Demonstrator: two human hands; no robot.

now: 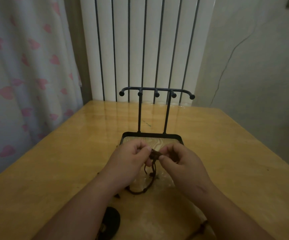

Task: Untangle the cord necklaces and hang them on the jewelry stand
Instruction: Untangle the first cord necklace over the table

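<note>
A black metal jewelry stand (156, 91) with several ball-tipped hooks rises on two posts from a wood-grain tray base (150, 135); nothing hangs on it. Just in front of the tray, my left hand (131, 161) and my right hand (180, 161) pinch a tangled knot of brown cord necklaces (155, 155) between thumbs and fingertips. Loose cord strands (140, 190) with small beads hang down from the knot and loop onto the table between my wrists. More cord with a bead (203, 226) lies under my right forearm.
A yellow wooden table (62, 170) holds everything. A dark round pendant or disc (110, 220) lies near its front edge, under my left forearm. Behind the stand is a white ribbed radiator (140, 49), with a pink-patterned curtain (19, 75) on the left.
</note>
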